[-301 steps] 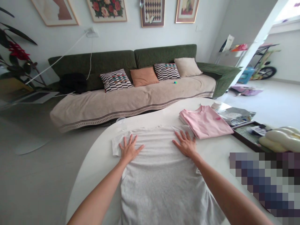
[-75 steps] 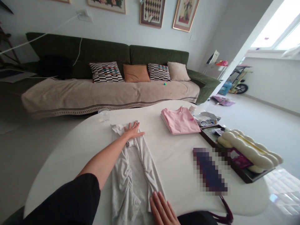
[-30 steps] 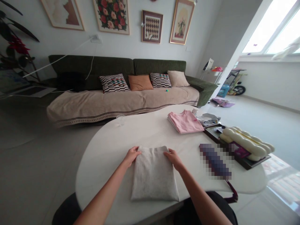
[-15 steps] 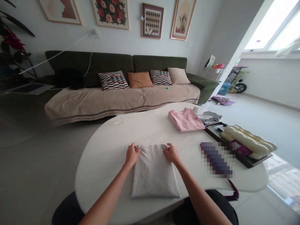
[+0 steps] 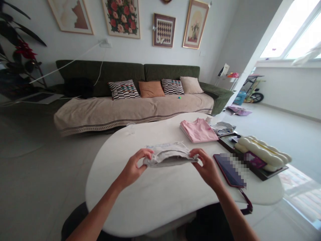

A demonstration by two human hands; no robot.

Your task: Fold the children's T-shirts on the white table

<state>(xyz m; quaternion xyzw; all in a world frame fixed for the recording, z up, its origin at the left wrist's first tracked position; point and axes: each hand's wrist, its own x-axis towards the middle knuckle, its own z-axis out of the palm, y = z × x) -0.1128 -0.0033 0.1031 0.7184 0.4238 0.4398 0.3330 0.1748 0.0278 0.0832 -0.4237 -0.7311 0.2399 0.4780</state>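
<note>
A folded light grey garment (image 5: 170, 155) is lifted over the white table, its layered edge facing me and gaping slightly in the middle. My left hand (image 5: 135, 167) pinches its left corner between thumb and fingers. At the opposite corner, my right hand (image 5: 207, 167) grips the cloth in the same way. A thin pale string shows at the garment's far side, and most of its underside is hidden. Farther back lies a neatly folded pink T-shirt (image 5: 199, 130) on top of other light folded cloth.
The white table (image 5: 120, 204) has a rounded edge close to my legs. To the right are a dark phone or tablet (image 5: 228, 170) with a strap, partly pixelated, and a dark tray (image 5: 269, 174) with a puffy cream case (image 5: 265, 152). A green sofa (image 5: 173, 72) stands behind.
Both hands have raised the grey garment off the table and tilted it, so its edge now faces me. The hands have moved farther apart. The camera view has shifted slightly upward.
</note>
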